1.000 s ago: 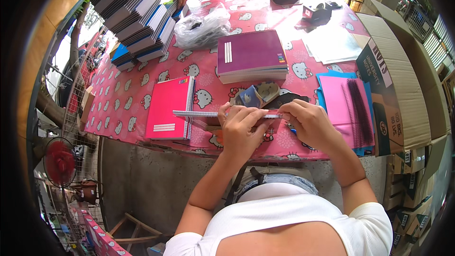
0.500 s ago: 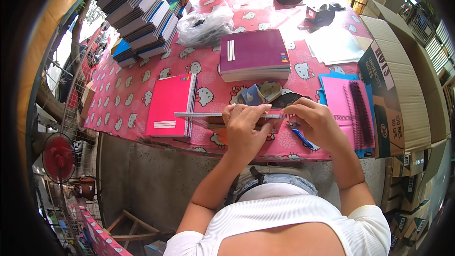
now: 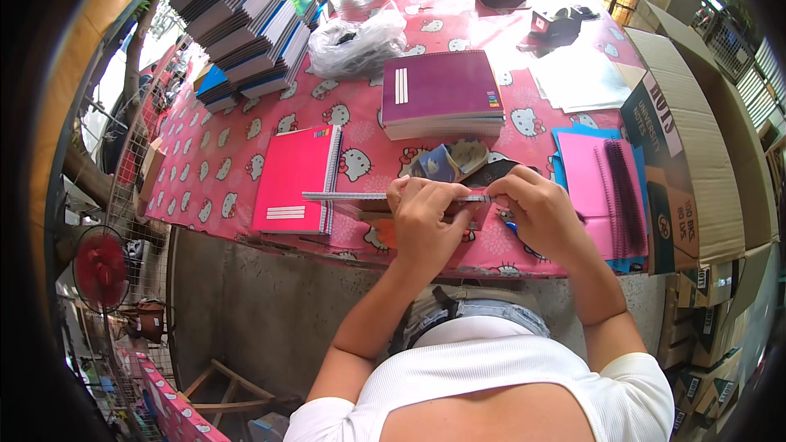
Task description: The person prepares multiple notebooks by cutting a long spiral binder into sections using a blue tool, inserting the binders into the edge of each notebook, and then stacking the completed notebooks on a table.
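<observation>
A thin spiral notebook (image 3: 344, 196) is held edge-on above the near side of the table, its long narrow edge facing up. My left hand (image 3: 430, 217) grips it near the middle, thumb on the near side and fingers over the top. At its right end, my right hand (image 3: 536, 209) pinches the edge with thumb and forefinger; whether it holds a bit of coil there is too small to tell. Left of the hands lies a stack of hot-pink spiral notebooks (image 3: 295, 184). Under my right hand a blue pen (image 3: 512, 229) is partly hidden.
Purple notebooks (image 3: 442, 86) are stacked beyond my hands, near a blue-and-cream pouch (image 3: 449, 162). To the right, dark plastic coils (image 3: 624, 188) lie on pink covers (image 3: 583, 165) beside an open carton (image 3: 684, 147). A tall notebook pile (image 3: 246, 33) and plastic bag (image 3: 356, 41) stand far left.
My right hand has shifted slightly left and closed in on the notebook's end, covering more of the pen. At the far side, another person's hands have drawn back from the tall pile.
</observation>
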Tool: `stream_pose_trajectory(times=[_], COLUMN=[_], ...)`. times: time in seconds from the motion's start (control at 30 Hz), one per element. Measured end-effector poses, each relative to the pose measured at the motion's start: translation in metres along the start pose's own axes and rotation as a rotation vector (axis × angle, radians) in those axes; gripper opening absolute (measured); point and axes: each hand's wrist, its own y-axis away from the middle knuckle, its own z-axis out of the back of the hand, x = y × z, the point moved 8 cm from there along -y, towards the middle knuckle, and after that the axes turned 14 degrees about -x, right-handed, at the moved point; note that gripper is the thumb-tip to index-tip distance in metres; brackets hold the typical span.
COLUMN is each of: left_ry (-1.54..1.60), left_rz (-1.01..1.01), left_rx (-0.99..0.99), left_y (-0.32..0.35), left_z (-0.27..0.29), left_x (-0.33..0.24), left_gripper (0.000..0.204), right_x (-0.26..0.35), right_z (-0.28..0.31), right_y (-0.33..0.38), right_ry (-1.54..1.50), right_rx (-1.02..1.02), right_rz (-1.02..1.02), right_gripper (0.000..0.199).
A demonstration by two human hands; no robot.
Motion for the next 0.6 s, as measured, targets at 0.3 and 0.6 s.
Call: stream_pose_trajectory(times=[0.3, 0.6], left_ry=[0.02, -0.165], left_rz=[0.072, -0.032], left_rx=[0.016, 0.023], left_y=[0.012, 0.007], left_z=[0.007, 0.018], left_x=[-0.006, 0.002], left_gripper=[0.034, 0.037], right_x=[0.024, -0.139], right_z=[-0.02, -0.135], right_y=[0.005, -0.052], right_ry=[0.22, 0.383], right_rx=[0.073, 0.35], right_rz=[0.14, 0.343], right_gripper=[0.02, 0.05])
